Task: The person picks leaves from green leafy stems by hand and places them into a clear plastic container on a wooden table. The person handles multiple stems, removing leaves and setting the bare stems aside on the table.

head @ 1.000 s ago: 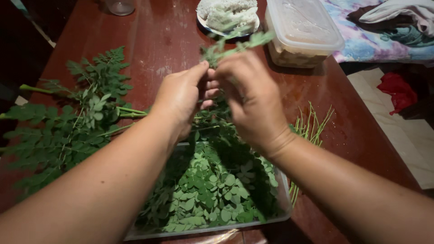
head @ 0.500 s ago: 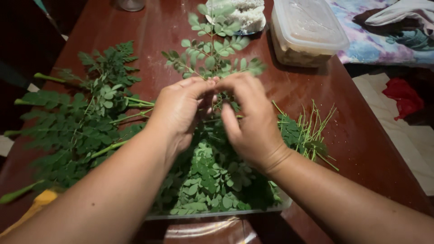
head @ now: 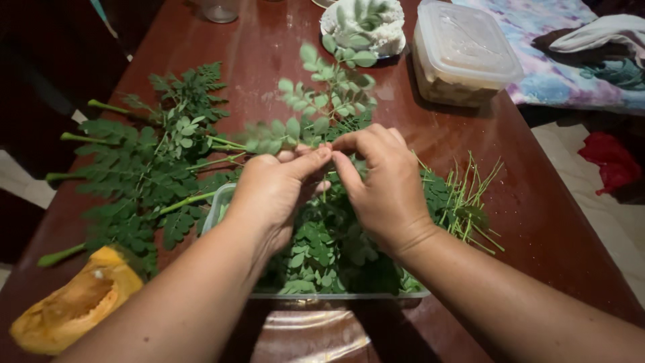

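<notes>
My left hand (head: 272, 195) and my right hand (head: 383, 185) meet fingertip to fingertip over a clear plastic tray (head: 216, 208) heaped with small plucked green leaves (head: 322, 259). Both pinch one leafy sprig (head: 322, 107) that sticks up and away from me, its small round leaflets spread out. The tray's near edge lies just below my wrists.
A pile of leafy green stalks (head: 144, 168) lies left of the tray on the red-brown table (head: 255, 54). Bare stripped stems (head: 467, 198) lie to the right. A cut orange squash piece (head: 74, 302) sits near left. A lidded plastic tub (head: 463, 54) and a plate (head: 376, 37) stand behind.
My hands have come lower and nearer to me over the tray. The sprig they hold now shows taller and more spread out above my fingers.
</notes>
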